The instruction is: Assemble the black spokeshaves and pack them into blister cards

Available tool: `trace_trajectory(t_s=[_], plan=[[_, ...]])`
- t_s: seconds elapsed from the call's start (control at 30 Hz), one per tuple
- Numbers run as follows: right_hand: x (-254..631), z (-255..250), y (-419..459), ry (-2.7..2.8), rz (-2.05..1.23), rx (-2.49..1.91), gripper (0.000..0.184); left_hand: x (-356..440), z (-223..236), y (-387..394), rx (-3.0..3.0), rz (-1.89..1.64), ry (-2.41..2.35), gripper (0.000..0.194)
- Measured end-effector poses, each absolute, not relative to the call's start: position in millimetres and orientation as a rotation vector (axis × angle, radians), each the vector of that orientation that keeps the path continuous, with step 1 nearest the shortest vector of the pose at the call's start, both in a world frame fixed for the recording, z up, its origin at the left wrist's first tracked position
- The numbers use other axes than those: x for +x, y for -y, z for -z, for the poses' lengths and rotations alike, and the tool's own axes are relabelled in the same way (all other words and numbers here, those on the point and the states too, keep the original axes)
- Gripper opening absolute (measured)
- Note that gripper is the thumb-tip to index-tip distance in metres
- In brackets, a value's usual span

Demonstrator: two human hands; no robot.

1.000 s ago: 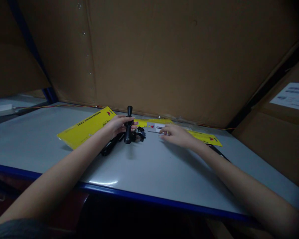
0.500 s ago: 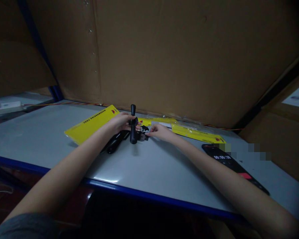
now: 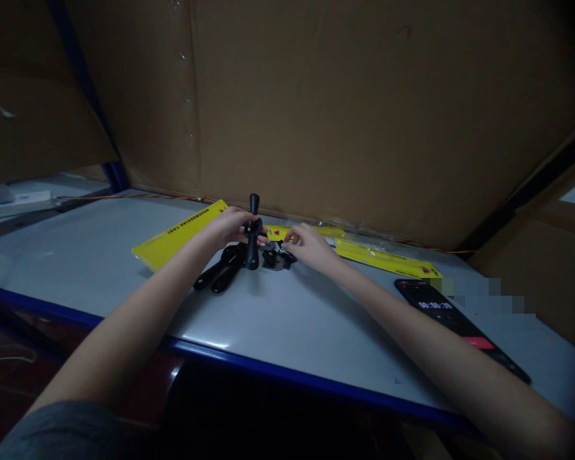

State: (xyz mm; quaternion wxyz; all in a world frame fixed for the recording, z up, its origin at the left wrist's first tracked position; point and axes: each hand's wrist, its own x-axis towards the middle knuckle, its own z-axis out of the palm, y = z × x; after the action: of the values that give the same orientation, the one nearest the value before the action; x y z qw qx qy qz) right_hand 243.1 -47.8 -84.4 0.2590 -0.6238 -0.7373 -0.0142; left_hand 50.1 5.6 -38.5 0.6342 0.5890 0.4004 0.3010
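My left hand (image 3: 230, 227) is wrapped round an upright black handle (image 3: 253, 231) that stands on the grey table (image 3: 287, 319). Two more black handles (image 3: 218, 276) lie flat beside it, toward me and to the left. My right hand (image 3: 308, 244) is curled, its fingertips pinched at a small black metal part (image 3: 276, 257) just right of the upright handle. What the fingers hold is too small to name. Both hands sit close together near the table's far edge.
A long yellow card (image 3: 179, 234) lies left of the hands; another yellow package (image 3: 388, 260) in clear wrap lies behind and right. A black phone (image 3: 455, 322) with a lit timer rests at the right. Cardboard walls stand behind and right. The table's blue front edge (image 3: 268, 370) runs below.
My right hand moved left from the yellow package to the black part beside the handle. The view shifted, bringing the phone into sight.
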Motion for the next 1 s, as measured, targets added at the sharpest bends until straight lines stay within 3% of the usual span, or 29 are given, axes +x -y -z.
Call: trace_trajectory(t_s=[0.37,0.77,1.0], plan=[[215.8,76.0,-7.6,2.004,-0.375,-2.088,0.052,47.4,41.2,-10.2,1.398,-0.684,-0.993,0.011],[243.3,60.8,11.9,1.756,-0.805,-1.985,0.031,52.4,40.3,0.1,1.306,-0.652,-0.923,0.02],[271.8,43.5,53.1,1.629,-0.886,-1.568,0.025,63.9,44.2,14.4,1.237,-0.536,-0.794,0.026]])
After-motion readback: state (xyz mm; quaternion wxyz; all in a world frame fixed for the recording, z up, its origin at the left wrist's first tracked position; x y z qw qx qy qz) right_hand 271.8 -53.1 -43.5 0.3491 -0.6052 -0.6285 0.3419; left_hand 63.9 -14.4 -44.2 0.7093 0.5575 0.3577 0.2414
